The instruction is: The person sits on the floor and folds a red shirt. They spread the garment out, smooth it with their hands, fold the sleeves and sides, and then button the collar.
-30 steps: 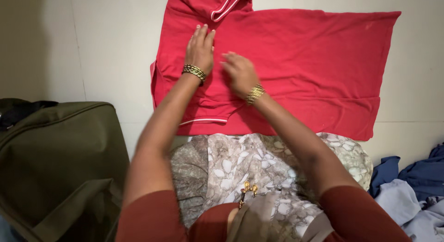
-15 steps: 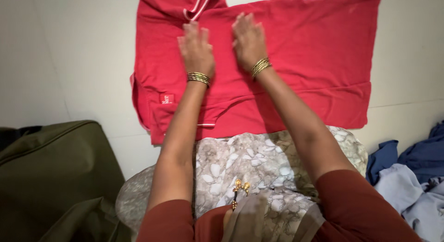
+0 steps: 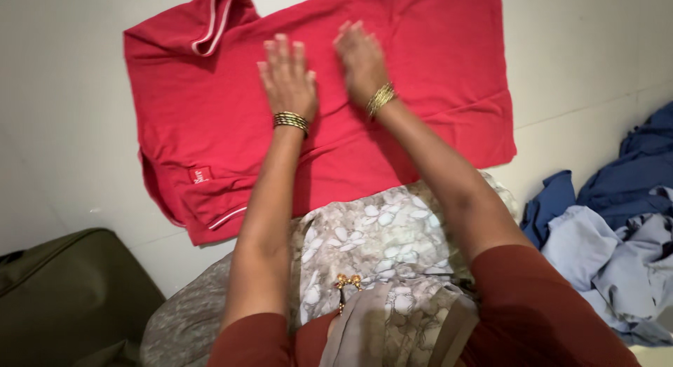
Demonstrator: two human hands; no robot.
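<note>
A red shirt (image 3: 434,79) with a white-trimmed collar lies spread flat on the pale floor (image 3: 63,114). Both of my hands rest palm down on its middle, fingers spread and pointing away from me. My left hand (image 3: 287,79) is beside my right hand (image 3: 361,58), a small gap between them. Gold bangles circle both wrists. Neither hand grips the cloth; both press flat on it. A small red tag (image 3: 199,175) shows at the shirt's near left corner.
A dark olive bag (image 3: 70,297) sits at the lower left. A heap of blue and light blue clothes (image 3: 610,220) lies at the right. My floral-patterned lap (image 3: 378,248) fills the bottom centre.
Both hands have slid farther up the red shirt, away from me, and now lie side by side. The view has shifted, so the shirt's collar sits farther left.
</note>
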